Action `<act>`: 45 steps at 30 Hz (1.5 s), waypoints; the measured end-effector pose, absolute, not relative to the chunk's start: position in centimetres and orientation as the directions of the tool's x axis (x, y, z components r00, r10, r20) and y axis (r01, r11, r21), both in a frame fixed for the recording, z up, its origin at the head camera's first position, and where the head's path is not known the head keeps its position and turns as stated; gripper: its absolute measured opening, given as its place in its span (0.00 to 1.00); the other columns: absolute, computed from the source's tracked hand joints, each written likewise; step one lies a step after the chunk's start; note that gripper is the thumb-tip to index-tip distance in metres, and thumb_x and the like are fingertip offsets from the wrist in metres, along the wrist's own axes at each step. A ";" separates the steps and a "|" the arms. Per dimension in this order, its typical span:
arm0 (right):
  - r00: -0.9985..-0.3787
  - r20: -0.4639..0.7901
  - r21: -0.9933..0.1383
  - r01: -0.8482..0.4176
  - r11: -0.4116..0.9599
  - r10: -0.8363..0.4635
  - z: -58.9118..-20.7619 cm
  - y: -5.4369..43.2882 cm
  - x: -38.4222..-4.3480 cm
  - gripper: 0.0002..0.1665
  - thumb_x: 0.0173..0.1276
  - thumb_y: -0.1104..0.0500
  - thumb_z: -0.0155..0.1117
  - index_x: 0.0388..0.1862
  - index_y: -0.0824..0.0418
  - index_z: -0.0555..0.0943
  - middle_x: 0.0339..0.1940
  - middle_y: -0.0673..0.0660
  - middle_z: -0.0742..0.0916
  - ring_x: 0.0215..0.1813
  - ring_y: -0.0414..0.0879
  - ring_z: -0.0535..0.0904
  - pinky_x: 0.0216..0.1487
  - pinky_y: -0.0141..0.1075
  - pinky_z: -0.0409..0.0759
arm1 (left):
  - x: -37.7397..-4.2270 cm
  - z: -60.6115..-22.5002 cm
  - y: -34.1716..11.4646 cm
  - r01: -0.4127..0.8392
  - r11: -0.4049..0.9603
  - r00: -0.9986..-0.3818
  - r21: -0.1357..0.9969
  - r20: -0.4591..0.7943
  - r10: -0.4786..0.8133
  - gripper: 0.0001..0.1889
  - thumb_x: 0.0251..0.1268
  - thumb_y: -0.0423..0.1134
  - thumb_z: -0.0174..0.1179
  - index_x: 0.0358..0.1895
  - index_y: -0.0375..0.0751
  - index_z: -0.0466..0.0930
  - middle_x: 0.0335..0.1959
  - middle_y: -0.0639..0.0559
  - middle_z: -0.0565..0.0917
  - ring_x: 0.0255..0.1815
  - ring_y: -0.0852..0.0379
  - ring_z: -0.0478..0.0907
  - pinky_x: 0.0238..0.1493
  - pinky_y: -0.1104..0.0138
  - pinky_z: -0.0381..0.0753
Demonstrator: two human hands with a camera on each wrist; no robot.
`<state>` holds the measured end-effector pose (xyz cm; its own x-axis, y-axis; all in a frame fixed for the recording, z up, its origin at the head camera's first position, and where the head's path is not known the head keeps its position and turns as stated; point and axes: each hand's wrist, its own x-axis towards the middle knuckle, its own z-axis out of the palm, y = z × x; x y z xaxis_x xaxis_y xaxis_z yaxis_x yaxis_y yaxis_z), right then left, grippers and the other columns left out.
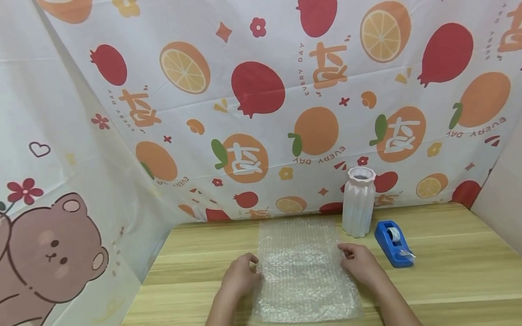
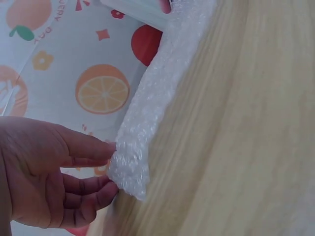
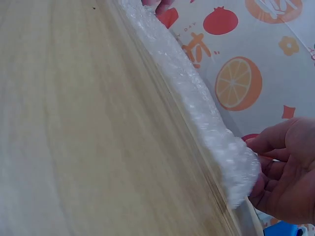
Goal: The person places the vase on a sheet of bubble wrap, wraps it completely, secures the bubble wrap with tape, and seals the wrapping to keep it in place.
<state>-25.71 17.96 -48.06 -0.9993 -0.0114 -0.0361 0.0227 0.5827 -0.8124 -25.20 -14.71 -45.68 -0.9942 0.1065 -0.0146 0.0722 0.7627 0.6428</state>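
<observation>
Well, the hands are apart: the left hand [image 1: 240,277] pinches the bubble wrap [image 1: 304,274] at nine o'clock, the right hand [image 1: 359,262] at three. It's on the table [image 1: 174,290]; a vase [image 1: 359,207] stands past one o'clock.

Bright glints across bubble wrap [image 1: 304,274]
</observation>
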 end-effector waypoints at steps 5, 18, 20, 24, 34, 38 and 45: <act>-0.999 -0.025 -0.812 0.009 0.584 -0.020 -48.1 18.0 -25.9 0.26 0.65 0.68 0.59 0.63 0.68 0.76 0.57 0.65 0.83 0.57 0.58 0.79 0.56 0.53 0.78 | -25.3 -45.7 -14.7 0.093 0.705 -0.993 0.703 0.016 0.115 0.20 0.49 0.26 0.65 0.49 0.34 0.79 0.29 0.48 0.80 0.29 0.55 0.75 0.28 0.62 0.74; -0.999 -0.017 -0.771 -0.006 0.636 -0.029 -47.9 18.4 -25.8 0.33 0.63 0.65 0.63 0.69 0.67 0.71 0.64 0.70 0.78 0.66 0.66 0.73 0.63 0.61 0.70 | -25.6 -45.2 -14.5 0.176 0.741 -0.983 0.647 0.074 0.169 0.23 0.49 0.33 0.73 0.51 0.33 0.79 0.36 0.42 0.79 0.33 0.50 0.74 0.34 0.59 0.76; -1.000 0.001 -0.749 -0.019 0.662 -0.027 -47.7 18.2 -25.8 0.34 0.63 0.63 0.64 0.70 0.65 0.70 0.65 0.69 0.76 0.67 0.66 0.71 0.64 0.62 0.68 | -25.5 -45.0 -14.1 0.209 0.770 -0.977 0.603 0.090 0.195 0.27 0.47 0.36 0.75 0.54 0.34 0.79 0.45 0.39 0.80 0.42 0.44 0.77 0.42 0.53 0.79; -0.998 0.042 -0.717 -0.064 0.694 -0.049 -46.8 17.2 -25.7 0.33 0.63 0.62 0.66 0.68 0.63 0.72 0.66 0.66 0.75 0.68 0.64 0.70 0.65 0.62 0.68 | -25.4 -44.7 -13.0 0.314 0.797 -0.946 0.517 0.099 0.309 0.35 0.45 0.38 0.77 0.60 0.32 0.76 0.65 0.33 0.72 0.66 0.32 0.68 0.64 0.44 0.69; -0.915 -0.082 -0.570 -0.283 0.771 -0.396 -45.1 13.4 -25.4 0.42 0.58 0.52 0.73 0.72 0.55 0.70 0.78 0.61 0.63 0.78 0.66 0.52 0.71 0.65 0.54 | -24.5 -45.2 -9.1 0.428 0.852 -0.886 0.301 -0.047 0.462 0.44 0.45 0.56 0.75 0.67 0.41 0.71 0.73 0.34 0.65 0.74 0.31 0.58 0.68 0.39 0.62; -0.878 -0.190 -0.539 -0.281 0.794 -0.439 -45.1 12.8 -26.1 0.48 0.53 0.46 0.76 0.73 0.50 0.68 0.80 0.60 0.59 0.80 0.67 0.46 0.71 0.69 0.49 | -24.3 -45.6 -8.8 0.406 0.857 -0.885 0.317 -0.097 0.455 0.45 0.45 0.57 0.75 0.68 0.41 0.71 0.73 0.33 0.64 0.74 0.29 0.57 0.66 0.37 0.62; -0.895 -0.245 -0.572 -0.177 0.801 -0.373 -46.9 15.8 -26.1 0.50 0.47 0.45 0.80 0.71 0.46 0.71 0.80 0.54 0.62 0.80 0.62 0.47 0.72 0.66 0.51 | -24.2 -45.6 -8.6 0.384 0.853 -0.877 0.352 -0.150 0.457 0.48 0.44 0.56 0.76 0.70 0.41 0.68 0.75 0.33 0.60 0.75 0.29 0.54 0.69 0.38 0.59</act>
